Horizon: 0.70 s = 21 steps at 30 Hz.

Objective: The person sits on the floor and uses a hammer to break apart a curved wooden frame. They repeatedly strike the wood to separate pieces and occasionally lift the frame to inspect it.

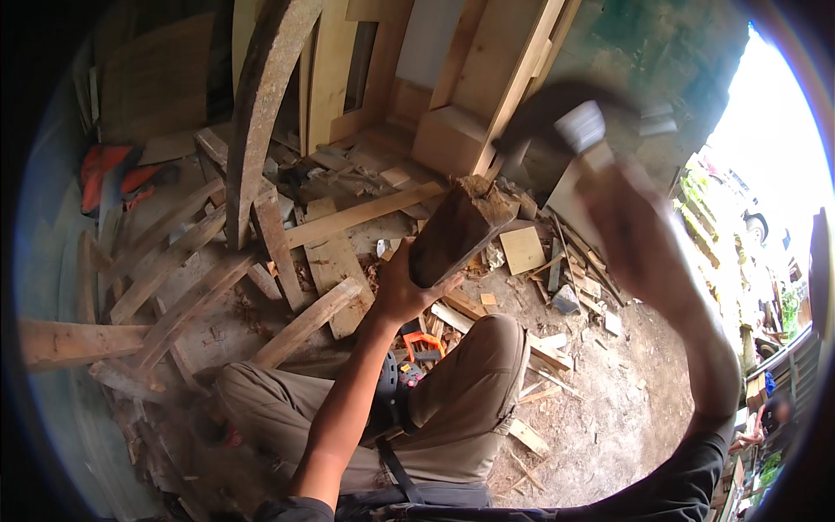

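Head: jagged-ended wooden block (454,230)

no lettering, label, number or sign can be read.

Pretty rough room tbh. Dirt floor (639,383) littered with wood scraps (522,250), barest around 4 o'clock. Pale wooden framework (497,61) stands near 12, blotchy green wall (661,43) past 1, greyish-blue wall (52,435) at 8. Opening (774,113) at 2 is totally blown out.
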Tool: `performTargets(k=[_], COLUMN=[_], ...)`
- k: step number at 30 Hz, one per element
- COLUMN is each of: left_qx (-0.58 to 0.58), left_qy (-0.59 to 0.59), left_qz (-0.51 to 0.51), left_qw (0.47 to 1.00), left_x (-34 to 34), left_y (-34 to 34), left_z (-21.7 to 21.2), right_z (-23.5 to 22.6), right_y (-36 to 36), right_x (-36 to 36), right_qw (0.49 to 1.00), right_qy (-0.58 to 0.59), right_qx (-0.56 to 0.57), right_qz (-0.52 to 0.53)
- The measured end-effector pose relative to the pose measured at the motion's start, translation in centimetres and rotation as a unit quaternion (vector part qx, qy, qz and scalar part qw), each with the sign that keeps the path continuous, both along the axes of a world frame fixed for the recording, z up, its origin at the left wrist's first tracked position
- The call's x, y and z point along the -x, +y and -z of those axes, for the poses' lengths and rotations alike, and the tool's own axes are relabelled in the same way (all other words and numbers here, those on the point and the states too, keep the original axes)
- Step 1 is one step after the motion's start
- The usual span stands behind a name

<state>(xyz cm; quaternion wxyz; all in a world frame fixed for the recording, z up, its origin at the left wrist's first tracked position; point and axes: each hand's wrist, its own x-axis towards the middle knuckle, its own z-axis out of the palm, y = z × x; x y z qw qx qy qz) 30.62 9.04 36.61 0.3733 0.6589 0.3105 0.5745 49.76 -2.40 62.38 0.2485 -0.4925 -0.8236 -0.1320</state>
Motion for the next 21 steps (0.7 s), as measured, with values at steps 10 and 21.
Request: performTargets(k=[10, 21], left_qx=[-0.04, -0.057], left_qy=[0.037, -0.005], left_qz=[-0.001, 0.022], left_qw=[0.999, 0.998], left_x=[-2.7, -2.9], left_y=[0.8, 0.4], left_z=[2.8, 2.3], right_z=[-2.4, -0.5], right_y=[-1.8, -2.3], right_x=[1.2, -4.3], right_qw=[0.976, 0.98], right_qy=[0.2, 0.174], right_qx=[-0.056, 0.033], right_qz=[0.069, 0.09])
